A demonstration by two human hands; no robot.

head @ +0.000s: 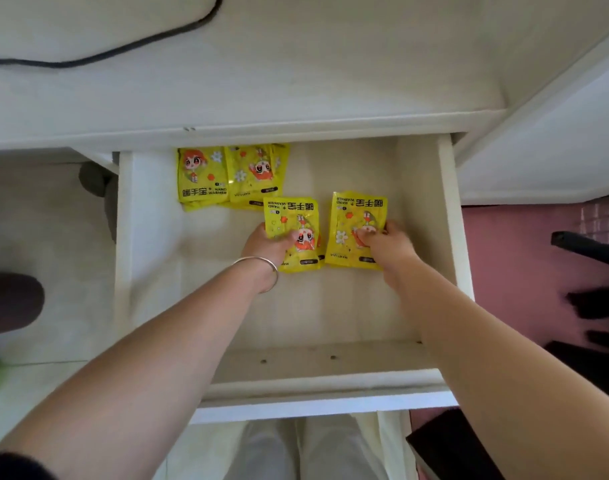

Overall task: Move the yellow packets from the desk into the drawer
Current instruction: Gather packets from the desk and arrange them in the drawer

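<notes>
You've got both down inside the drawer, left hand gripping one yellow packet, right hand clutching a second packet beside it, forward of the pile at the drawer's back, so a hasty release could send these glossy packs sliding askew.

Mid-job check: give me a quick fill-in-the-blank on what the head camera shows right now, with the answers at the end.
1. The drawer stands ____.
2. The left hand grips the left packet, the right hand grips the right packet; both packets are ____ in colour.
3. The bracelet circles the ____ wrist.
4. The cable on the desk is ____.

Missing words: open; yellow; left; black.
</notes>
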